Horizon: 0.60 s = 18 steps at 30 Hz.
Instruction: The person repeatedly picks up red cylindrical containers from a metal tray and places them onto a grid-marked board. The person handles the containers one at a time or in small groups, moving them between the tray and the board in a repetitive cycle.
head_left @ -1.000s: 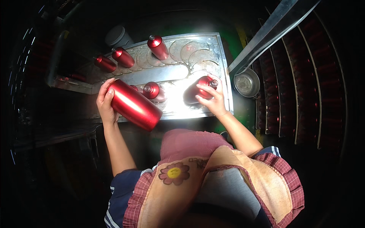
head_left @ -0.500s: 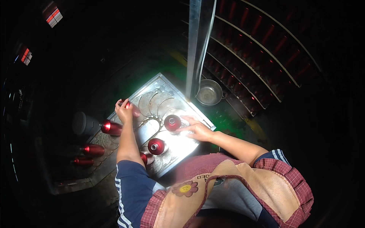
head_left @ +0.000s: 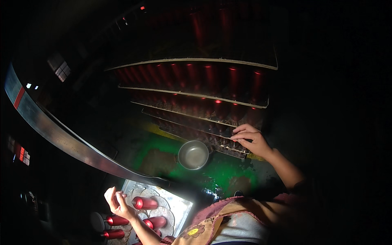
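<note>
The right hand [head_left: 250, 139] reaches far out to the lowest tier of the rack [head_left: 192, 96], fingers spread and curled over the dark tops of the cans [head_left: 228, 143] packed there; whether it grips one, I cannot tell. The left hand [head_left: 116, 200] hovers loosely half-closed and empty over the lit metal tray [head_left: 181, 204] at the near left, just beside a red aerosol can [head_left: 143, 203] lying on its side.

Those smooth, round cans roll easily, so a careless brush of the left hand could send one off the tray's edge. The reach to the rack is long and the light poor, so a fumbled can might drop onto the wet-looking green floor [head_left: 228, 173].

A shiny steel bowl [head_left: 193, 154] sits between tray and rack. A long curved metal rail [head_left: 61, 134] sweeps across the left.
</note>
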Each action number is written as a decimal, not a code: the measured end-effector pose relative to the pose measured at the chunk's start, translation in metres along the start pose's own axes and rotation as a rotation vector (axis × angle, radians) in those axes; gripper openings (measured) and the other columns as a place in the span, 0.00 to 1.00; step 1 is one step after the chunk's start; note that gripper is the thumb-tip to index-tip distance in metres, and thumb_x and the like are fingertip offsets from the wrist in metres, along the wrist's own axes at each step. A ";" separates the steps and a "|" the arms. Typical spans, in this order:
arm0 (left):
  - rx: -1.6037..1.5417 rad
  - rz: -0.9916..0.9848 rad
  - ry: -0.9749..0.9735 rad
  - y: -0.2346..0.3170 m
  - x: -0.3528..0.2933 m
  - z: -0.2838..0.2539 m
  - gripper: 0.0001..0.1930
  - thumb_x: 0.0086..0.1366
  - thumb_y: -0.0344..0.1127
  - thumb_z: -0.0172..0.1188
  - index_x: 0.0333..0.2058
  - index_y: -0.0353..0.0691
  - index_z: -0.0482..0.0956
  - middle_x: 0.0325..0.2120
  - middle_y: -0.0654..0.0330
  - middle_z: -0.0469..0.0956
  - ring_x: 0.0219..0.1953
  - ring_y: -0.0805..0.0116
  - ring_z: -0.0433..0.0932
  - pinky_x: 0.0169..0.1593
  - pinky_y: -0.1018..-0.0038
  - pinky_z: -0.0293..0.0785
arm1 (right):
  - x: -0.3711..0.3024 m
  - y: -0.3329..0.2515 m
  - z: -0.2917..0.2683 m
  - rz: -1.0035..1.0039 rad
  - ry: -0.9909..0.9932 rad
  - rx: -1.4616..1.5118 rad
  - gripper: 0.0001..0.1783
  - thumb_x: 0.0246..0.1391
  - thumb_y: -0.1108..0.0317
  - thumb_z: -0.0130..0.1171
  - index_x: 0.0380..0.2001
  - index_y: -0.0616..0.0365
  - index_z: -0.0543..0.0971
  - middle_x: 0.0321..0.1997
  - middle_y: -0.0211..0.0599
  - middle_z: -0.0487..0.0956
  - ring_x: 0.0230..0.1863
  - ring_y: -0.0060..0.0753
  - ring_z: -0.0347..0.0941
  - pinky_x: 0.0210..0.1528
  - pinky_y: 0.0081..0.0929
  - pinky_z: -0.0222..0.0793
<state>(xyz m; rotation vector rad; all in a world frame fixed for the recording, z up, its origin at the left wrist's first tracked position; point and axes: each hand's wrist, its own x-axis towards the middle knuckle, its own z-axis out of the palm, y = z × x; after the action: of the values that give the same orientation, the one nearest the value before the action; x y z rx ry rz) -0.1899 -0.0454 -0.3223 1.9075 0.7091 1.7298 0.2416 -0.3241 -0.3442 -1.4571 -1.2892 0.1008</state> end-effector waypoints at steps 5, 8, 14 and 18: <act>-0.230 0.117 -0.262 0.080 0.132 0.217 0.15 0.65 0.23 0.59 0.50 0.38 0.80 0.50 0.59 0.75 0.43 0.75 0.76 0.41 0.82 0.77 | 0.161 -0.030 -0.118 -0.372 0.205 -0.328 0.25 0.53 0.75 0.63 0.55 0.47 0.80 0.62 0.39 0.68 0.60 0.37 0.69 0.59 0.32 0.70; -0.171 0.473 -0.401 0.122 0.216 0.329 0.19 0.62 0.31 0.64 0.53 0.43 0.80 0.53 0.56 0.74 0.53 0.65 0.75 0.58 0.73 0.70 | 0.272 -0.043 -0.176 -0.437 0.360 -0.716 0.29 0.55 0.62 0.67 0.61 0.31 0.74 0.67 0.46 0.64 0.65 0.48 0.64 0.62 0.41 0.67; 0.006 0.604 -0.641 0.166 0.319 0.519 0.26 0.60 0.42 0.64 0.58 0.46 0.77 0.57 0.51 0.74 0.57 0.54 0.75 0.60 0.65 0.71 | 0.383 -0.033 -0.217 0.048 0.129 -1.119 0.34 0.55 0.39 0.60 0.65 0.23 0.68 0.67 0.55 0.63 0.68 0.60 0.58 0.70 0.51 0.57; 0.066 0.512 -0.885 0.165 0.342 0.591 0.29 0.58 0.44 0.67 0.59 0.46 0.76 0.54 0.47 0.78 0.56 0.55 0.78 0.59 0.65 0.72 | 0.430 -0.003 -0.217 0.148 0.103 -1.124 0.36 0.52 0.36 0.60 0.63 0.31 0.73 0.63 0.51 0.70 0.66 0.55 0.64 0.70 0.45 0.58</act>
<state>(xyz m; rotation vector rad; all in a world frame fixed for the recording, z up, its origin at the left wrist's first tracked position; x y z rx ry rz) 0.4341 0.0535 -0.0145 2.7288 -0.0696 0.8804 0.5551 -0.1532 -0.0206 -2.4478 -1.1756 -0.6997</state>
